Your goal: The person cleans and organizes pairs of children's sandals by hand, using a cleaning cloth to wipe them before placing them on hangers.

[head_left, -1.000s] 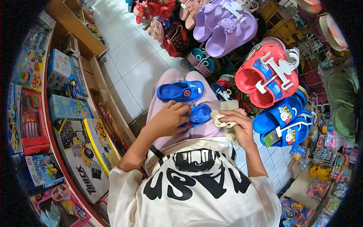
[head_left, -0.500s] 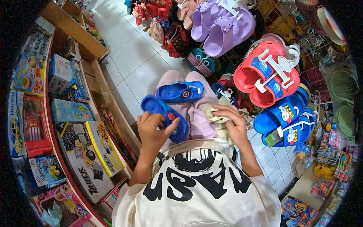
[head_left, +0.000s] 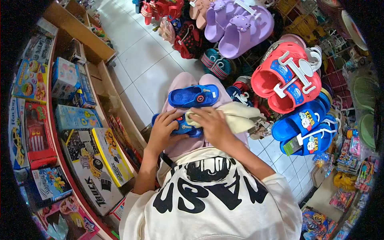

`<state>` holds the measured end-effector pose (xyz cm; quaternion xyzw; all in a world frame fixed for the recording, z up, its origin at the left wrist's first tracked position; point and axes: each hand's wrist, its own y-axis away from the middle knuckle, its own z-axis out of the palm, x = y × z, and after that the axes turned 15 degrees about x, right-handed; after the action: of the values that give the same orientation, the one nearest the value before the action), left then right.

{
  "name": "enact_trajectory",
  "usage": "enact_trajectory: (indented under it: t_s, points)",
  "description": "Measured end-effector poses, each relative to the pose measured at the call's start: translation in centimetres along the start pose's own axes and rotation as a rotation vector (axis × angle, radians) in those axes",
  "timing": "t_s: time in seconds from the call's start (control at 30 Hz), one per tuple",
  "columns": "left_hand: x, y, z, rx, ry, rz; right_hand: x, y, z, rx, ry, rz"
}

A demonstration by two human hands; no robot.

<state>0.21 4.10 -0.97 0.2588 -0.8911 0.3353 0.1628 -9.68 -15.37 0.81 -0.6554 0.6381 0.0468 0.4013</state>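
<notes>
My left hand [head_left: 165, 130] is closed around a blue sandal [head_left: 185, 127] that lies across my lap, covering much of it. In my right hand [head_left: 213, 127] is a pale yellow cloth [head_left: 239, 116], bunched at the fingertips and pressed against the sandal's strap, with the rest trailing to the right. A second blue sandal [head_left: 187, 97], with a round red emblem on its strap and a small white sticker, rests on my thighs just beyond both hands. Neither hand touches that one.
Boxed toys, among them a truck box [head_left: 90, 164], fill the shelf on the left. To the right hang red clogs [head_left: 282, 78], blue slippers [head_left: 306, 128] and purple sandals [head_left: 240, 34] on a wire rack. White floor tiles [head_left: 138, 60] run ahead.
My right hand has moved left with the cloth, from beside my thigh onto the sandal in my left hand. That sandal has turned more level.
</notes>
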Motion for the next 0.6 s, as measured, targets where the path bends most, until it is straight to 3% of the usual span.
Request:
enact_trajectory:
  t_s: [0.1,0.23,0.3,0.4,0.53,0.6]
  points:
    - [0.5,0.4,0.8,0.046,0.043,-0.103,1.8,0.7,2.2,-0.156,0.060,-0.030]
    - [2.6,-0.2,0.6,0.041,0.043,-0.283,2.2,1.0,0.0,-0.325,0.145,-0.114]
    - [2.5,-0.5,0.6,0.034,0.005,-0.166,2.2,1.3,-1.5,-0.407,0.187,-0.151]
    - [2.3,-0.9,0.3,0.030,-0.080,-0.078,2.4,0.7,-4.0,-0.490,0.101,-0.029]
    - [2.7,-1.3,0.2,0.043,-0.112,-0.189,1.9,0.4,-5.1,-0.112,-0.088,0.016]
    - [2.9,-1.2,0.9,0.044,-0.088,-0.249,0.8,0.9,-3.7,-0.113,-0.013,-0.055]
